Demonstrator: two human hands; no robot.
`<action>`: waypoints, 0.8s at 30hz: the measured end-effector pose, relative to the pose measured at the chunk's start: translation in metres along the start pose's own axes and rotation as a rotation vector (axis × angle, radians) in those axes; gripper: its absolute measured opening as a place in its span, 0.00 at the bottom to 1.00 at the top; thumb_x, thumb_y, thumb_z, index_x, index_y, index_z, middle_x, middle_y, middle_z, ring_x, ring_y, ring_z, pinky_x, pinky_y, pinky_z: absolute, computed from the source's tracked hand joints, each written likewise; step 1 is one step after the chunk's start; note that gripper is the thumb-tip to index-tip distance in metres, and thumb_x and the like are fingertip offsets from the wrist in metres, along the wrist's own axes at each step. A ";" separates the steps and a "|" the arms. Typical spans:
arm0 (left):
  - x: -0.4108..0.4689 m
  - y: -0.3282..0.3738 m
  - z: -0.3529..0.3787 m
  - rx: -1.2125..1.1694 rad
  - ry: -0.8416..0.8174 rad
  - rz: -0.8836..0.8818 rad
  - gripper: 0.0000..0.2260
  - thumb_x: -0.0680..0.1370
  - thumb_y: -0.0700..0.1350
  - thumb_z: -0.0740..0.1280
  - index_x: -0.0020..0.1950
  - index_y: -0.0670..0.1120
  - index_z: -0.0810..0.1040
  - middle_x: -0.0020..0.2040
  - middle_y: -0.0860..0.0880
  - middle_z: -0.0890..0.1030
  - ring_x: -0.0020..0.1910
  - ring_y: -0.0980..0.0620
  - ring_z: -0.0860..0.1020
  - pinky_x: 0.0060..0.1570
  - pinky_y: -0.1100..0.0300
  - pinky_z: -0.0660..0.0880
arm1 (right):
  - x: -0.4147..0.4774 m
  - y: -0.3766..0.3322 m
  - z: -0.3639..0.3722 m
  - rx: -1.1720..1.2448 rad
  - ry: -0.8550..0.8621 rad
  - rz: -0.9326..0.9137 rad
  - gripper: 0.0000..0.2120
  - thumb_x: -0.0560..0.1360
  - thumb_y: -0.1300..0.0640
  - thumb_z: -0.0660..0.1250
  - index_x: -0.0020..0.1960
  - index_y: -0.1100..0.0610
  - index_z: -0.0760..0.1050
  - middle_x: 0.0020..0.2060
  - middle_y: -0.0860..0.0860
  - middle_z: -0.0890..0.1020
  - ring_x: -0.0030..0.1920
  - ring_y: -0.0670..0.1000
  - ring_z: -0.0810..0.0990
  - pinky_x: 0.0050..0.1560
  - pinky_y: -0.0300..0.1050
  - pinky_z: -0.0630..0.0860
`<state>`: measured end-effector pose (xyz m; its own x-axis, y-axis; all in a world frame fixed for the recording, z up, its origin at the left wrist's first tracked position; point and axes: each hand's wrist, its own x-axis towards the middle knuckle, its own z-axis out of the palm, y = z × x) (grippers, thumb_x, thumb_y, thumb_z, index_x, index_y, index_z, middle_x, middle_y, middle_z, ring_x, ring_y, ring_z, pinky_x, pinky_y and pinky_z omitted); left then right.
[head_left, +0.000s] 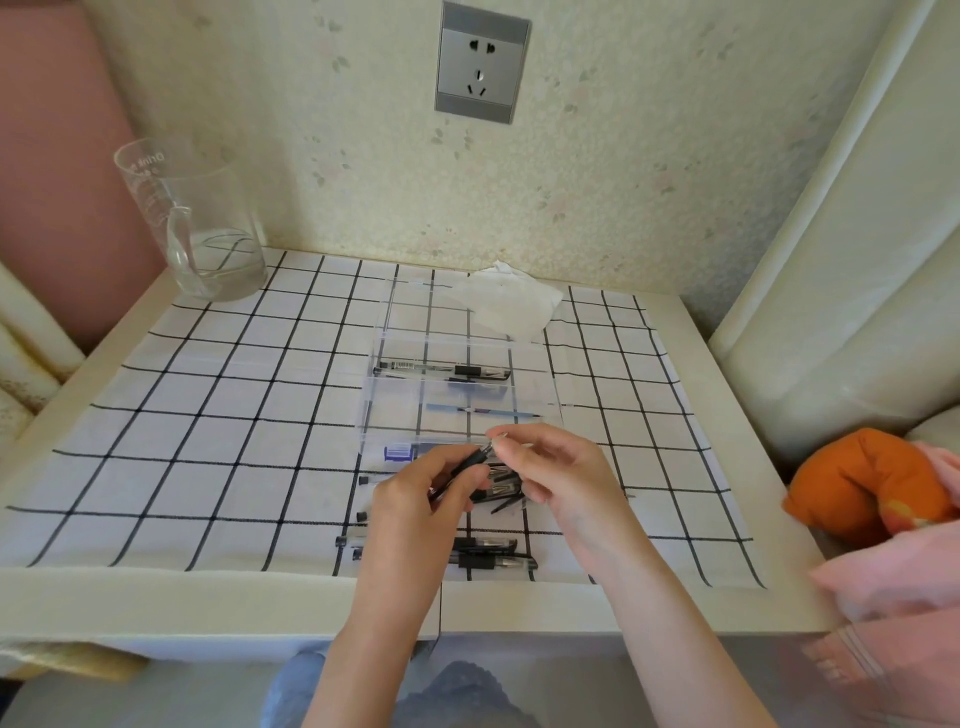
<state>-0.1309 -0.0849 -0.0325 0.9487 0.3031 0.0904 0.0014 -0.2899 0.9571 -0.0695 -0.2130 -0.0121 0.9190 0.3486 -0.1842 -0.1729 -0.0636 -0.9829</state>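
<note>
Above the checked cloth (208, 415), the left hand (415, 493) curls its fingers round a black pen (467, 464) to keep it steady. The right hand (558, 470) pinches the pen's tip, maybe to twist it. More pens (488, 553) lie close by, near the clear box (400, 410).

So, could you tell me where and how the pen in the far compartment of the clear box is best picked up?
Pinch the pen at its black grip section, coming straight down from above: it lies flat and crosswise in the clear box, whose walls would likely block a side approach.
</note>
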 end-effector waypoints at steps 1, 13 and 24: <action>0.000 -0.001 0.000 0.001 -0.001 -0.003 0.08 0.75 0.43 0.66 0.51 0.56 0.78 0.39 0.58 0.82 0.37 0.62 0.79 0.38 0.76 0.71 | 0.001 0.000 0.002 -0.009 0.021 0.022 0.14 0.62 0.47 0.73 0.42 0.56 0.82 0.28 0.46 0.76 0.28 0.46 0.65 0.28 0.35 0.63; -0.001 0.002 0.001 0.000 -0.007 -0.008 0.09 0.75 0.43 0.67 0.49 0.58 0.78 0.38 0.59 0.82 0.37 0.61 0.79 0.37 0.75 0.71 | 0.003 0.008 0.005 0.088 0.034 0.068 0.16 0.61 0.45 0.74 0.43 0.54 0.79 0.29 0.45 0.75 0.30 0.46 0.69 0.26 0.36 0.63; 0.000 0.002 0.000 -0.022 0.008 -0.025 0.08 0.75 0.42 0.67 0.51 0.53 0.79 0.39 0.58 0.82 0.37 0.63 0.79 0.37 0.76 0.71 | 0.000 0.012 0.006 0.178 0.005 0.041 0.16 0.64 0.48 0.73 0.50 0.54 0.80 0.32 0.45 0.75 0.30 0.45 0.68 0.26 0.36 0.61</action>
<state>-0.1306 -0.0856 -0.0306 0.9459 0.3173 0.0683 0.0183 -0.2621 0.9649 -0.0733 -0.2081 -0.0242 0.9114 0.3447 -0.2248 -0.2702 0.0893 -0.9586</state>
